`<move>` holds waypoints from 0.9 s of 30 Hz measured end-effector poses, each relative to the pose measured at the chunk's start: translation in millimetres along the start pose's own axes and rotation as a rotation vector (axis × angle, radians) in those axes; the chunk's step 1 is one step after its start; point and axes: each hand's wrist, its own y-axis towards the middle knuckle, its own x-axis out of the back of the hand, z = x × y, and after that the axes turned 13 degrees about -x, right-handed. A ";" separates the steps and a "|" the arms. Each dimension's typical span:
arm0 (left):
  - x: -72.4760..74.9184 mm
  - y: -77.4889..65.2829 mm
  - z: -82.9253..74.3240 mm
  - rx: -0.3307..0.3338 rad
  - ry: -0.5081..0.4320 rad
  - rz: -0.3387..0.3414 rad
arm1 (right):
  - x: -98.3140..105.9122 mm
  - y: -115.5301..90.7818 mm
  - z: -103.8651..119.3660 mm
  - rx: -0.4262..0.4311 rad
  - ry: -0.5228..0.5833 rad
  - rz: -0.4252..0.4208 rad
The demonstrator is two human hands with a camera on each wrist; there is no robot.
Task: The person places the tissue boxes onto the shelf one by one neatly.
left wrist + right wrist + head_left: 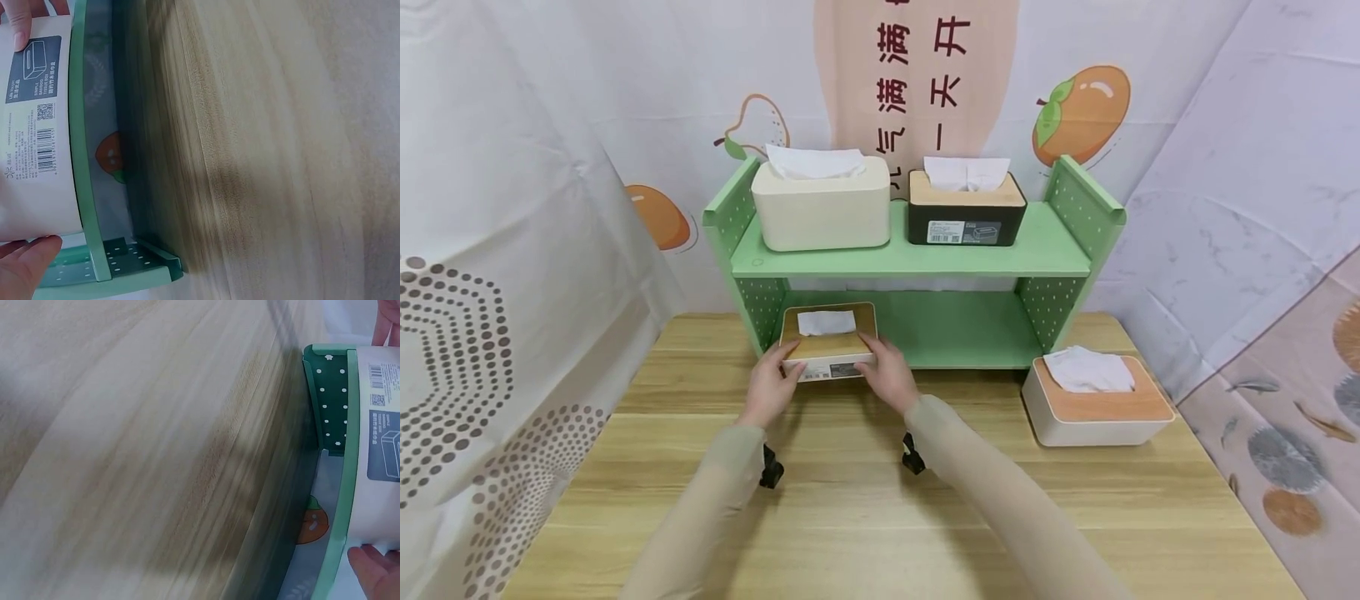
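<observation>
A white tissue box (823,347) with a wood-coloured lid and a tissue in its slot sits at the left of the green rack's lower shelf (955,333). My left hand (767,387) grips its left end, thumb at the front corner. At the opposite end, my right hand (889,377) holds it the same way. Close up in the left wrist view, the box front (31,200) carries a label with a barcode and lies right at the shelf's green front edge (81,150). The box's underside and back are hidden.
Above, the rack's top shelf (820,265) bears a large cream tissue box (823,212) and a black tissue box (962,212) with a wooden lid. Another white tissue box (1097,408) stands on the wooden table (865,517), to the right of the rack. Patterned cloth hangs behind.
</observation>
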 end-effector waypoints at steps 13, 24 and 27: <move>3.1 -5.0 -12.6 -0.083 0.057 -0.005 | 11.1 -16.4 7.6 0.122 -0.184 -0.056; 4.7 -37.5 -24.8 -0.328 0.363 0.135 | 20.3 -42.6 -8.1 0.399 -0.526 -0.091; 2.3 -44.6 -22.6 -0.341 0.438 0.184 | 18.9 -46.2 -12.3 0.411 -0.565 -0.086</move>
